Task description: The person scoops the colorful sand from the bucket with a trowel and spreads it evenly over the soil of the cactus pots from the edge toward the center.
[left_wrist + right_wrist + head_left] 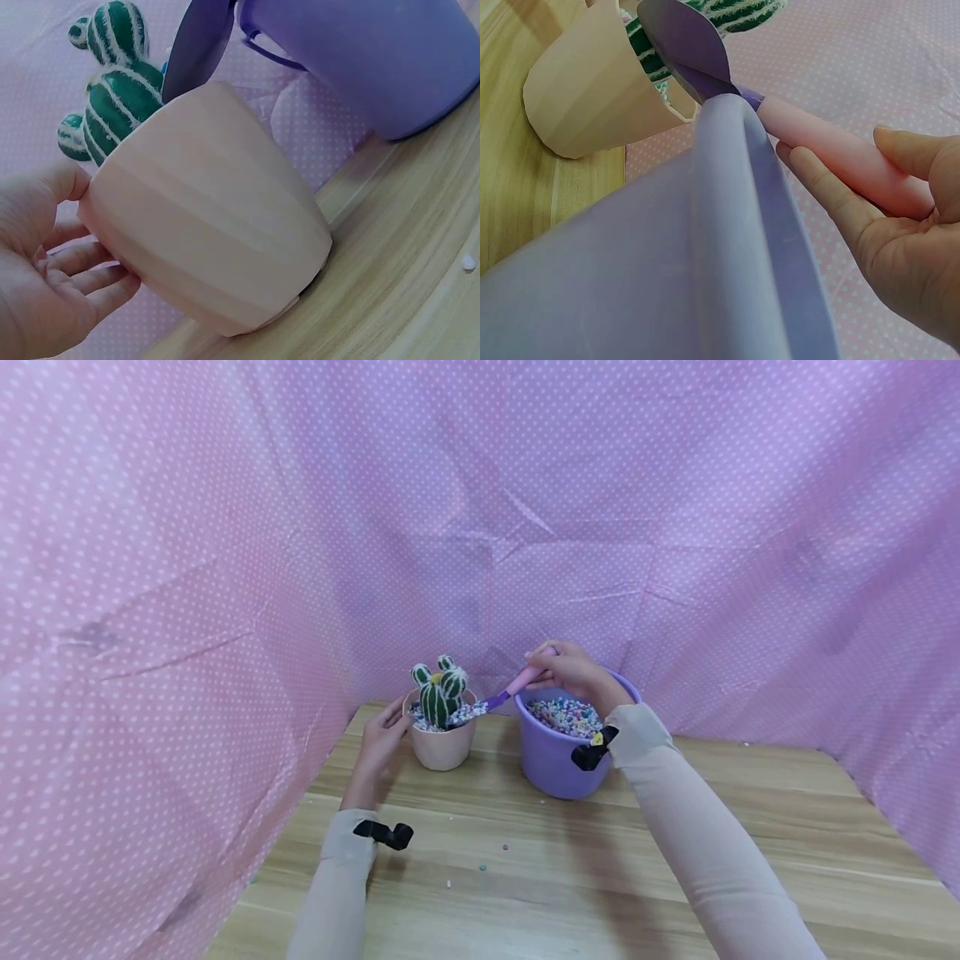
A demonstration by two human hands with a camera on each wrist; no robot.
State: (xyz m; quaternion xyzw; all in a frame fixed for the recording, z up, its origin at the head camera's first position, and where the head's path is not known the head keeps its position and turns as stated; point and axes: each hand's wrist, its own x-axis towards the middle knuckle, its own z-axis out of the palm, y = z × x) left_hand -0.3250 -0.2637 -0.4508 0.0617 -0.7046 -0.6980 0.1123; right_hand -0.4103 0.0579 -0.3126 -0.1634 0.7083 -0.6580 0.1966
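My left hand (382, 739) holds the left side of a pale pink flowerpot (442, 750), its thumb at the rim and its fingers along the outer wall. A green cactus (435, 703) with white fuzzy ribs stands in the pot among small coloured pebbles. With my right hand (573, 672) I grip the pink handle of a small trowel (522, 681). Its purple blade (686, 45), loaded with pebbles, tips over the pot's right rim beside the cactus. Below my right hand is a purple bucket (558, 768) containing more pebbles (566, 717).
Pot and bucket stand side by side on a wood-grain table (420, 893), towards its back edge. A few loose pebbles (483, 867) lie on it. Pink dotted cloth (480, 527) hangs behind and at both sides.
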